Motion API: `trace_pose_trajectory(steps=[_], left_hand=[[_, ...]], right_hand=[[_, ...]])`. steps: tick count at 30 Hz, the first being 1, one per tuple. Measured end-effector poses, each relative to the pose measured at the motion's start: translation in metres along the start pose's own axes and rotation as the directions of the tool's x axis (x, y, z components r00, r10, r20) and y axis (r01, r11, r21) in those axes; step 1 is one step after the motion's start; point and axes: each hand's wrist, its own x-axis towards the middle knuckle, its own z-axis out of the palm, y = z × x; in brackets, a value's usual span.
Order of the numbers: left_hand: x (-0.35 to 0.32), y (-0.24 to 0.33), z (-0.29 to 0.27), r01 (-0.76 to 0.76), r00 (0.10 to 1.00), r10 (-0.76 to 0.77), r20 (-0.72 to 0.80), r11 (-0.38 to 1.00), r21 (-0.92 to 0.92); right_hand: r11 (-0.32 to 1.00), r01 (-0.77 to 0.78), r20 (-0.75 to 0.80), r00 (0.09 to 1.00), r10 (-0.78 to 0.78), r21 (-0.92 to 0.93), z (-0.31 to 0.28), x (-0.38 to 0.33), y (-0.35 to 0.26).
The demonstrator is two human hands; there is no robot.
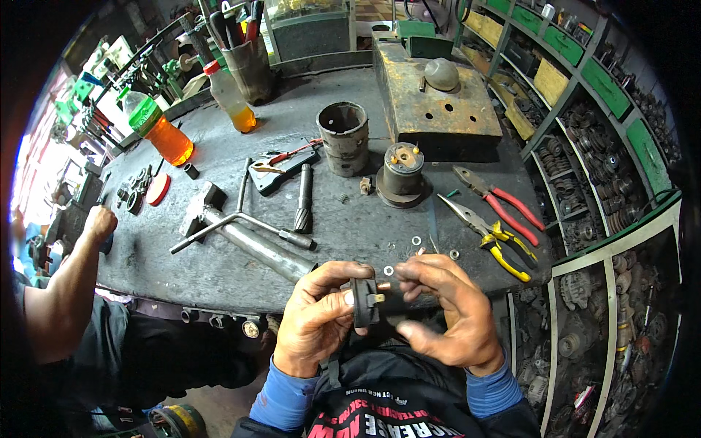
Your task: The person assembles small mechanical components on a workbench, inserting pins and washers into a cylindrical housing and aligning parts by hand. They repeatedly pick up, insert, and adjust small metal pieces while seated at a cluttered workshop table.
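In front of my chest, my left hand (310, 321) grips a black round terminal cap (363, 305) between thumb and fingers. A copper-coloured stud and a small metal tab stick out of the cap's right side. Just right of it my right hand (460, 314) is raised with curved fingers and the thumb apart, holding nothing that I can see. Beyond my hands, small washers (416, 241) and a nut (454, 254) lie on the dark workbench (157, 244). Farther back stand a metal cylinder with brass terminals (402, 169) and a hollow metal housing (343, 142).
Yellow-handled long-nose pliers (504, 248) and red-handled pliers (504, 204) lie to the right. A hammer (248, 241), a T-shaped wrench (237, 217) and a splined shaft (304, 198) lie left. Bottles (157, 128) and a rusty steel block (438, 109) stand behind. Another person's arm (73, 292) rests at far left.
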Motion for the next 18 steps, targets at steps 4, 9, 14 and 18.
trace_pose_trajectory(steps=[4, 9, 14, 18], left_hand=[[0.002, -0.007, -0.004, -0.024, 0.996, 0.032, 0.078, 0.995, -0.095], [-0.001, -0.014, -0.008, -0.144, 0.988, 0.145, 0.057, 0.989, -0.025], [-0.025, -0.023, -0.023, -0.158, 0.986, 0.164, -0.023, 0.974, 0.164], [-0.037, -0.017, -0.003, -0.042, 0.977, 0.071, -0.202, 0.989, 0.144]], right_hand=[[0.980, -0.045, -0.068, 0.996, 0.059, 0.196, 0.015, 0.000, 0.008], [0.987, -0.056, -0.084, 0.994, 0.069, 0.149, 0.025, -0.003, 0.010], [0.991, 0.077, -0.180, 0.979, -0.095, -0.109, 0.041, -0.013, 0.013], [0.949, 0.136, -0.235, 0.950, -0.207, -0.283, 0.045, -0.014, 0.012]])
